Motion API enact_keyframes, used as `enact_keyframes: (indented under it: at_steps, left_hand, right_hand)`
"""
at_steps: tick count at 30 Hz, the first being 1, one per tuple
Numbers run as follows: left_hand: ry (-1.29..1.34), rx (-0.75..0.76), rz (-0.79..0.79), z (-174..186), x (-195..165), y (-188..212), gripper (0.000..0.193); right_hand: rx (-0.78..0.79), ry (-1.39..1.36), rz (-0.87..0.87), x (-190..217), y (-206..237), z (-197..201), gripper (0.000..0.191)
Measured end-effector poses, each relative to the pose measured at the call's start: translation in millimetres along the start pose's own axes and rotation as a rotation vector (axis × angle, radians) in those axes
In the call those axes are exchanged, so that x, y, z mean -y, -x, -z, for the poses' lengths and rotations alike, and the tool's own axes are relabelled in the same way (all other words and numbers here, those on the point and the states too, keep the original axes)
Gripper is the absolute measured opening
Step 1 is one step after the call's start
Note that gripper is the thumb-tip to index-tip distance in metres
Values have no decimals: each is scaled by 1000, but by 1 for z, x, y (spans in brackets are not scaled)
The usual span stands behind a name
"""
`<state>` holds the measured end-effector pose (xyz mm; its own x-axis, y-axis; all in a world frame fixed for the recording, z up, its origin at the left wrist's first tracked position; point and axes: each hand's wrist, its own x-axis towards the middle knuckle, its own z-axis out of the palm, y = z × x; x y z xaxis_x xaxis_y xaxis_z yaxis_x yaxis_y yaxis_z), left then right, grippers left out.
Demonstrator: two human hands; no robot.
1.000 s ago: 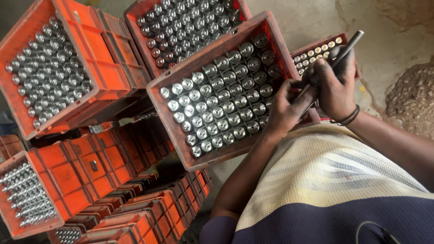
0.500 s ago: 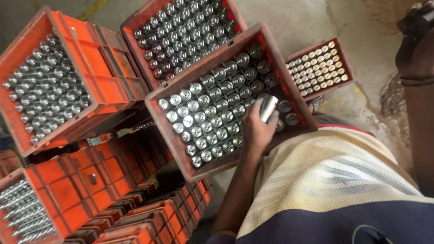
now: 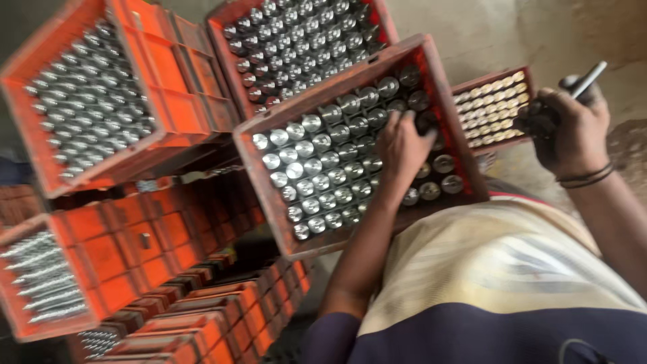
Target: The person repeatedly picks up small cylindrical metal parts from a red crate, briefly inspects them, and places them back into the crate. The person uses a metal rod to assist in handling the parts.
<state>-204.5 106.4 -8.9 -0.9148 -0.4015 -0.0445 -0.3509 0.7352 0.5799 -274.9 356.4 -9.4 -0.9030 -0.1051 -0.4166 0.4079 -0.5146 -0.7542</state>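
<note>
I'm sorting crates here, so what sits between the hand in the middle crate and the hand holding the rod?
In the head view, between the left hand and right hand with its rod lie the middle crate's red wall and a smaller crate of brass-coloured pieces.

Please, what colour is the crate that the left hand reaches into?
The crate is orange-red and holds shiny silver metal cylinders. The head view shows it.

You are in a metalworking shop or small factory, seated among stacked orange crates (image 3: 168, 229) packed with rows of shiny steel cylinders (image 3: 317, 168). A further crate (image 3: 495, 108) of brass-coloured pieces sits on the bare, dusty concrete floor (image 3: 485, 34). The scuffed crates, repeated machined parts and rough ground point to batch production, not a home or office.
</note>
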Motion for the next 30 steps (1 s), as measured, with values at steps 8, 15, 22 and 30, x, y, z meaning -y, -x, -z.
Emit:
enact_keyframes:
  at_steps: [8,15,22,30]
  left_hand:
    - [-77,200,-5,3,9,-24,38]
    - [-37,260,-279,8,32,-23,42]
    - [-121,51,-518,3,24,-25,37]
    - [430,-152,-548,72,12,-19,21]
  right_hand:
    - [84,4,-10,-21,-1,-4,25]
    - [88,26,-21,-16,6,-5,27]
    - [66,49,-33,-25,8,-11,26]
    - [94,-33,101,-18,5,-7,30]
